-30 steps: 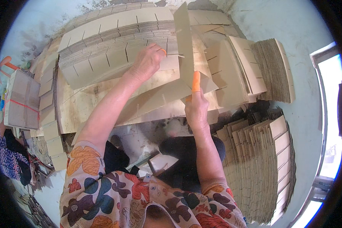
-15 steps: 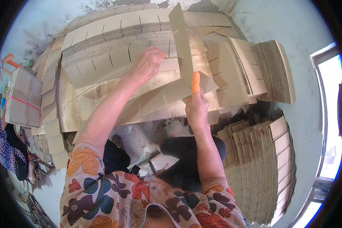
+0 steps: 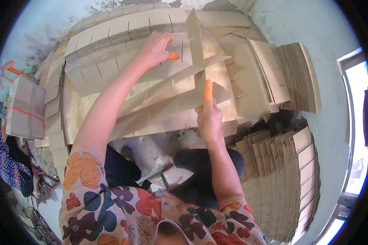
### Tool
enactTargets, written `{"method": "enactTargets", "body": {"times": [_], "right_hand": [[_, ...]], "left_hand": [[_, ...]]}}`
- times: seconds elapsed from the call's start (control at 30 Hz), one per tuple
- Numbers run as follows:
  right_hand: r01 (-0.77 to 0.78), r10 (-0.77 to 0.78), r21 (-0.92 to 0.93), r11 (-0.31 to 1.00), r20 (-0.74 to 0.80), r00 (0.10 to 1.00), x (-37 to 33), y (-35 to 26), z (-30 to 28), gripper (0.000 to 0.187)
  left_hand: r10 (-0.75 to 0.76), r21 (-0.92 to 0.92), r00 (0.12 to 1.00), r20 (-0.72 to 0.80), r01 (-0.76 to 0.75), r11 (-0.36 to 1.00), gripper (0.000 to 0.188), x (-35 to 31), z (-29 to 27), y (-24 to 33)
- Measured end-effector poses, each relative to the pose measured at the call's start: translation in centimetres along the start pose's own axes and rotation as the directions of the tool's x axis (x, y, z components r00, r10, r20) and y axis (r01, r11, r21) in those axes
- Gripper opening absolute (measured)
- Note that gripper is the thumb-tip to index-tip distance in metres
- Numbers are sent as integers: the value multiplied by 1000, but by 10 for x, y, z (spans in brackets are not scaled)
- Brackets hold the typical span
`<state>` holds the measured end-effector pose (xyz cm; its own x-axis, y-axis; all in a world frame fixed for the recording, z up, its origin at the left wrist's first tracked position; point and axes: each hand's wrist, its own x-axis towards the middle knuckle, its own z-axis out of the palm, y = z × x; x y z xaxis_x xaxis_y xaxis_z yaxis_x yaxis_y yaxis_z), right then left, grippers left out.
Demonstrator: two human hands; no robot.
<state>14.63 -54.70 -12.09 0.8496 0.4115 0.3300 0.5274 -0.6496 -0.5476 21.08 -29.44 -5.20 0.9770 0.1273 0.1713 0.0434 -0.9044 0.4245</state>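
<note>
My right hand (image 3: 210,118), an orange finger cot on its thumb, grips a long slotted cardboard strip (image 3: 196,43) standing on edge and pointing away from me. Two more strips cross it: a nearer cardboard strip (image 3: 151,107) by my right hand, and a farther cardboard strip (image 3: 167,81) beyond it. My left hand (image 3: 151,50) holds nothing; its thumb and forefinger, both in orange cots, are spread over the front row of stacked slotted strips (image 3: 106,67). Whether its fingertips touch that stack I cannot tell.
The pieces rest on a wooden board (image 3: 180,118). Behind stands another row of slotted strips (image 3: 122,25). More stacks lie right (image 3: 268,73) and lower right (image 3: 270,179). A taped carton (image 3: 26,108) and a small orange fan (image 3: 6,70) are at left.
My left hand has let go of the farther strip, which now lies across the upright one, and has moved away and left over the stack, fingers spreading. My right hand keeps its grip.
</note>
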Motion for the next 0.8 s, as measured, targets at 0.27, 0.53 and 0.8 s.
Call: {"method": "enactTargets", "body": {"times": [0.27,0.53,0.8], "right_hand": [[47,-45,49,998,-32,998,-3,9,2,86],[23,-22,50,998,-25,999,-4,11,-2,89],[1,-5,65,998,63,998,-3,4,-4,81]], "left_hand": [[146,375,987,-62,-113,920,52,27,73,-55],[66,192,993,95,-83,978,38,30,58,-43],[276,384,948,-157,-199,902,18,33,79,-59]]}}
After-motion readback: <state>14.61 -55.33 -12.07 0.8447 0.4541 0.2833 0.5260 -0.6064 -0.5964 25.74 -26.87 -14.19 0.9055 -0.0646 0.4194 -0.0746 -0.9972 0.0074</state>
